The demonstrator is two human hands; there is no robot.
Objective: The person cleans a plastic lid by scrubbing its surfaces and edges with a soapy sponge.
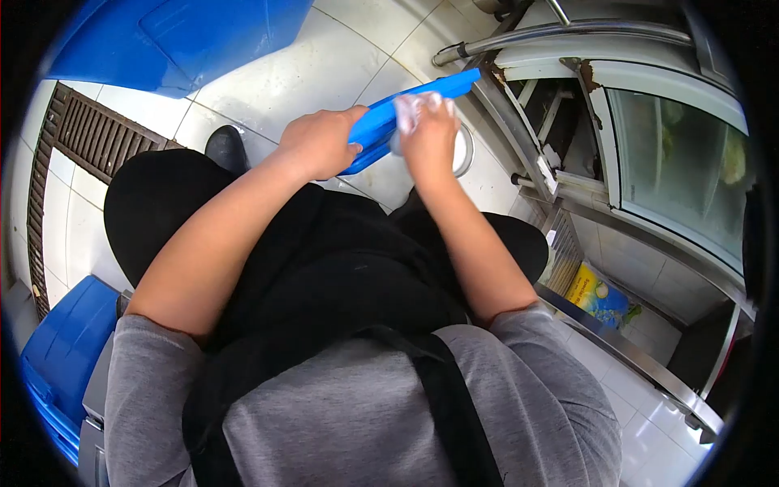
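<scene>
My left hand [318,144] grips the near end of a long blue plastic piece [375,123], which looks like a bin lid seen nearly edge-on. The piece is tilted, its far end pointing up and to the right over the tiled floor. In my right hand [432,144] is a bunched white cloth [410,109], held against the blue piece. Just behind that hand, partly hidden by it, a round whitish container [463,152] stands on the floor.
At upper left is a large blue bin [178,45]; another blue bin [69,329] is at lower left. A brown floor grate [105,134] runs along the left. A metal-framed glass-door cabinet [677,150] stands right, above a yellow and blue bag [596,294].
</scene>
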